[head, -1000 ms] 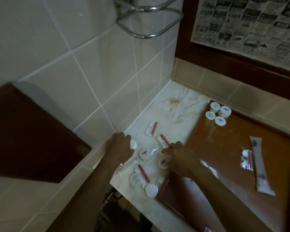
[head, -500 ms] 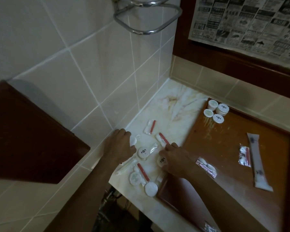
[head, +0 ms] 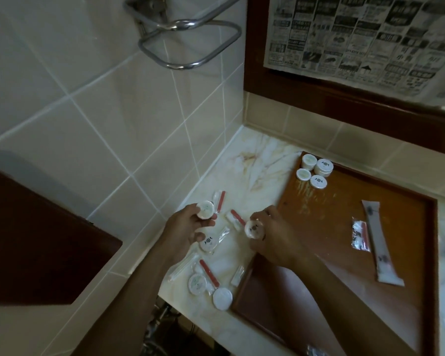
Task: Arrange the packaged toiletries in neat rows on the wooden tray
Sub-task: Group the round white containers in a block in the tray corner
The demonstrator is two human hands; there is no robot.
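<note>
My left hand [head: 188,228] holds a small round white packet [head: 205,209] lifted above the marble counter. My right hand [head: 272,237] grips another round white packet [head: 253,228] at the wooden tray's [head: 326,222] left edge. Several more round packets, such as one with a dark logo [head: 209,242], and red-striped sachets [head: 235,219] lie loose on the counter between and below my hands. On the tray stand several round tubs [head: 315,172] in the far corner, a long white tube [head: 380,242] and a small sachet [head: 359,235].
The marble counter [head: 257,165] meets a tiled wall on the left, with a metal towel ring [head: 190,44] above. A wood-framed panel covered with newspaper [head: 357,34] stands behind the tray. A dark wooden surface [head: 36,240] lies lower left.
Both hands have lifted off the counter, each with a round white packet in it; before, they were pressed down among the loose packets.
</note>
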